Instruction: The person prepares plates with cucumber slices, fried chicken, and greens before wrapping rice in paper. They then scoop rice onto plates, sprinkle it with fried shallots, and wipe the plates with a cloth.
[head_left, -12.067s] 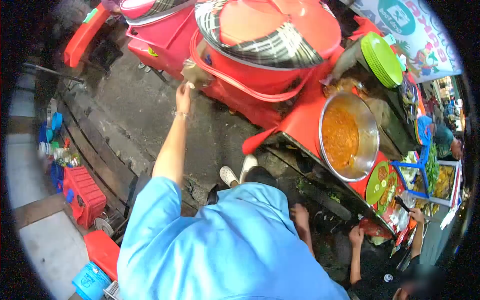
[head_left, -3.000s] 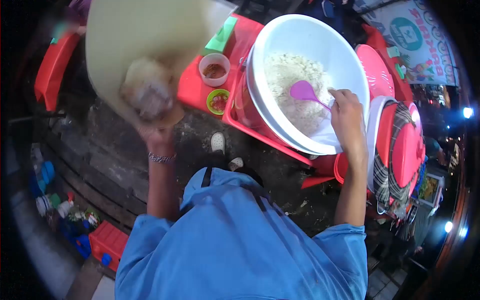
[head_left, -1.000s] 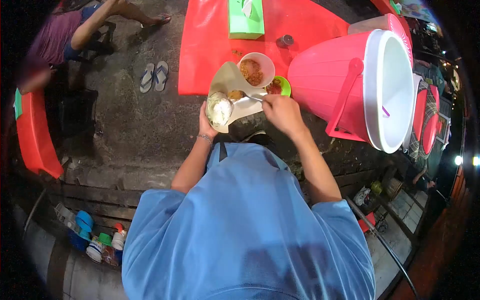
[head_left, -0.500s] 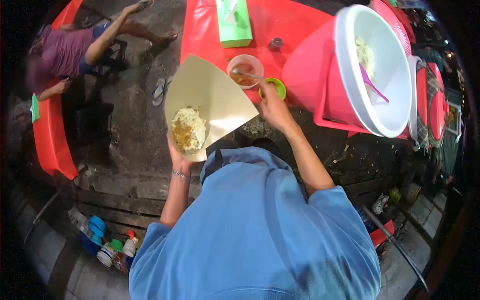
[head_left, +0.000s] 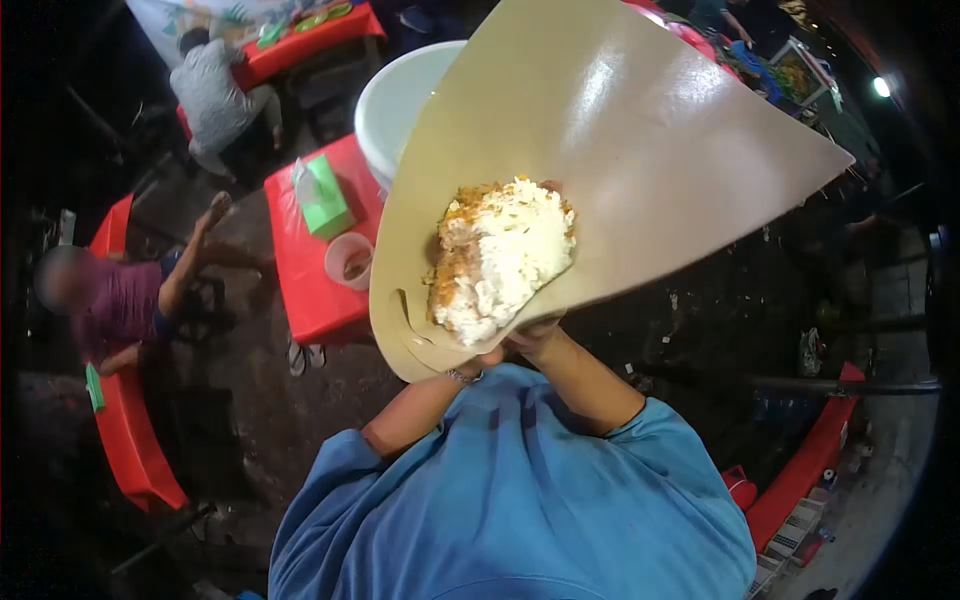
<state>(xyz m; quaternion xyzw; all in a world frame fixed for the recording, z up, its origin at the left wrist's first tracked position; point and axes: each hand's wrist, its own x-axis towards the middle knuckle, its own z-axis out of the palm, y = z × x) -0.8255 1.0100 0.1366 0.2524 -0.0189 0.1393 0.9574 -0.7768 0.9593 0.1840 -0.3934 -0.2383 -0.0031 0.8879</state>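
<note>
Both hands sit under the curled paper sheet (head_left: pixel 620 150), cupping it so the rice mound (head_left: pixel 505 255) rests in its fold; left hand (head_left: pixel 480 360) and right hand (head_left: pixel 535 335) are mostly hidden, grip unclear; red desk (head_left: pixel 300 290) behind.

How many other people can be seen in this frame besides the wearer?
2: a seated person in purple at the left edge, and a person in grey crouched at the upper left. Others may be hidden behind the paper.
</note>
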